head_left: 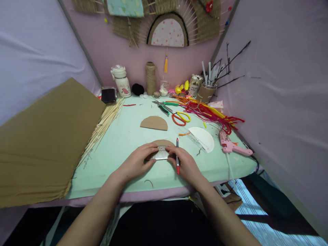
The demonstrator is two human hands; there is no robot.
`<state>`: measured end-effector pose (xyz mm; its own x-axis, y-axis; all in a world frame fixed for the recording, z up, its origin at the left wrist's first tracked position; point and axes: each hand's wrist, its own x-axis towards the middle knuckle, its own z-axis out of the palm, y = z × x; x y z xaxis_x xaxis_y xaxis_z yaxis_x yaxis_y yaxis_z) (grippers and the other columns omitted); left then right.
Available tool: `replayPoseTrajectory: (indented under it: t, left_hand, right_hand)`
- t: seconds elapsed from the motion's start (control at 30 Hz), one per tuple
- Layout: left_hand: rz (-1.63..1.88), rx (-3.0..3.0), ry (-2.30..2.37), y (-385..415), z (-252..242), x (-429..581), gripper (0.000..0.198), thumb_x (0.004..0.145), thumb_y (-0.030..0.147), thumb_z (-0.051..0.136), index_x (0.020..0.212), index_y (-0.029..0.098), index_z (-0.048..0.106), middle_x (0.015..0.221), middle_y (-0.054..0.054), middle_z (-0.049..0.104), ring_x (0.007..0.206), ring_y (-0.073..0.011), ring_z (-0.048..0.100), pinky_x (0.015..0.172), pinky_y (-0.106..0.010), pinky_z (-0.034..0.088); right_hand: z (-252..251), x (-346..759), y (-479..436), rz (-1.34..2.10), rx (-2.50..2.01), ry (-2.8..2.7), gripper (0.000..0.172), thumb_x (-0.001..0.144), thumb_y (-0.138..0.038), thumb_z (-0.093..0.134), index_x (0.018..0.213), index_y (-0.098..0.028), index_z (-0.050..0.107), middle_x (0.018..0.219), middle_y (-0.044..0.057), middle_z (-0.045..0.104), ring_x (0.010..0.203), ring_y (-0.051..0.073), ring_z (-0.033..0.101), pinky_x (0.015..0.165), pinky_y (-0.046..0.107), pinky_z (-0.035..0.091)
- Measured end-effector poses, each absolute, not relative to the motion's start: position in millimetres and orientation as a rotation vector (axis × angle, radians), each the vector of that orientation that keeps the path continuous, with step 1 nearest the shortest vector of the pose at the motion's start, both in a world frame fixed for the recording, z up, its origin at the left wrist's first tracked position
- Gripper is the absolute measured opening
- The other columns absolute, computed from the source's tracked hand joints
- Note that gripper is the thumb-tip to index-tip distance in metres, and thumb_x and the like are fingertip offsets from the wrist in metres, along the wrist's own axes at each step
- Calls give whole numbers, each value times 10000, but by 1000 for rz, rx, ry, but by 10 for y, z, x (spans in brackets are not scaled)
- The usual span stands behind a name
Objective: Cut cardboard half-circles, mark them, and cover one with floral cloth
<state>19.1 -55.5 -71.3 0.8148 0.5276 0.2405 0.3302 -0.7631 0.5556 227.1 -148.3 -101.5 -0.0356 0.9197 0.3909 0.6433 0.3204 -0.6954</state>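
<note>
Near the front of the table, a shiny see-through protractor (161,153) lies over a brown half-round cardboard piece (164,142). My left hand (142,159) grips the left end of the protractor and cardboard, thumb at the lower edge and fingers along the top. At the right end, my right hand (183,162) steadies them with its fingertips while a red marker (177,157) is tucked between its fingers, upright in view. Fingers partly cover both ends of the pieces. Just beyond the hands lies a second cardboard half-circle (154,123).
Right of the hands are a white half-disc (203,138), a clear ruler (197,139) and a pink glue gun (233,145). Scissors (180,118) and green-handled pliers (165,106) lie behind. Thin sticks (105,124) and a large cardboard sheet (48,143) occupy the left.
</note>
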Motion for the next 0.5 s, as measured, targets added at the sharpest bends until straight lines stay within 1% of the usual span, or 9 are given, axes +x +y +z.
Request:
replayPoseTrajectory:
  t: [0.37, 0.5]
  left_hand:
    - [538, 2506, 654, -554, -741, 184, 351, 883, 206, 539, 1230, 208, 588, 1264, -96, 628, 1225, -235, 535, 1034, -446, 448]
    - [542, 2507, 642, -547, -749, 186, 353, 877, 196, 550, 1228, 198, 586, 1267, -100, 627, 1232, -237, 532, 1042, -447, 442]
  right_hand:
    - [-976, 2284, -1504, 428, -1437, -1721, 144, 855, -143, 599, 943, -242, 540, 1186, 79, 655, 1143, 245, 585, 934, 422, 487]
    - [-976, 2279, -1504, 419, -1467, -1708, 143, 853, -140, 595, 952, -236, 561, 1152, 87, 658, 1074, 243, 610, 901, 414, 499]
